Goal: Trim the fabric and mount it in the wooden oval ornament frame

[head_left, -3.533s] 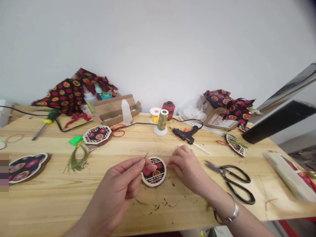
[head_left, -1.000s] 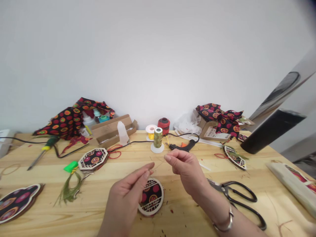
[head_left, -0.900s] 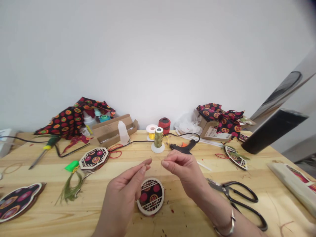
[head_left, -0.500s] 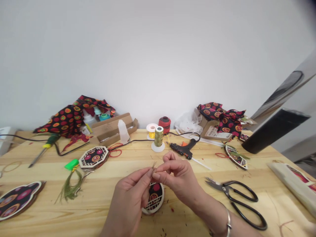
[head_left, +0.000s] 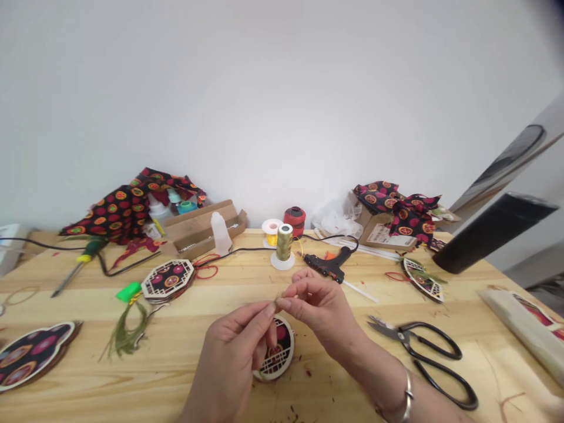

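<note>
My left hand (head_left: 240, 346) and my right hand (head_left: 319, 308) meet fingertip to fingertip near the middle of the table. Both pinch a small bit of olive-green thread (head_left: 278, 297), most of which the fingers hide. Just below them on the wood lies a round ornament (head_left: 282, 352) with a pale lattice frame over dark patterned fabric; my left fingers cover part of it. Behind the hands stands a spool of olive-green thread (head_left: 284, 242). Black-handled scissors (head_left: 408, 338) rest, blades apart, to the right of my right hand.
A black glue gun (head_left: 328, 265) lies behind my right hand. At left are an octagonal ornament (head_left: 170, 281), a green tassel (head_left: 127, 332) and a screwdriver (head_left: 73, 273). Farther back stand a cardboard box (head_left: 200, 229), a white bottle (head_left: 220, 235) and a red spool (head_left: 294, 222). A black cylinder (head_left: 493, 232) leans at right.
My right fingertips have drawn in closer to my left ones over the thread. Less of the thread sticks up above the fingers. The things on the table have not moved.
</note>
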The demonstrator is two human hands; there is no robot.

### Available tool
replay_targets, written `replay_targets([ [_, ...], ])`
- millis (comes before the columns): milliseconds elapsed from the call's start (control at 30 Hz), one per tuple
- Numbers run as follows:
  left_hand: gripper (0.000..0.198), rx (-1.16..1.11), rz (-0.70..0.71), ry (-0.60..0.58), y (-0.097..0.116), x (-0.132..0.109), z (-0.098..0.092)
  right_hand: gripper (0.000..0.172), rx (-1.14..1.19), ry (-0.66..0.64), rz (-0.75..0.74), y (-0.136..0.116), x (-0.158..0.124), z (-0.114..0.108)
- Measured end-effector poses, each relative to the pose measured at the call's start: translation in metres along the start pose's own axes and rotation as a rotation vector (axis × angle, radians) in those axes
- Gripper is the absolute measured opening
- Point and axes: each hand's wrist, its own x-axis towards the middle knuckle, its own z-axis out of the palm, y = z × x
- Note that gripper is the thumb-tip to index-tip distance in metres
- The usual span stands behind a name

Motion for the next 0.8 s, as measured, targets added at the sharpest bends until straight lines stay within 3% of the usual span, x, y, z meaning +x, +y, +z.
replay_targets([
  [200, 0.022, 0.038, 0.007, 0.037, -0.002, 0.001, -0.002, 0.018, -0.030, -0.025, 0.041, -0.005, -0.002, 0.001],
  [400, 0.027, 0.109, 0.018, 0.005, 0.002, 0.001, -0.001, 0.012, -0.029, 0.022, 0.008, 0.001, 0.000, 0.000],
  [800, 0.029, 0.242, 0.014, -0.013, -0.008, 0.002, -0.010, 0.010, -0.017, -0.018, 0.082, 0.001, 0.000, -0.002],
])
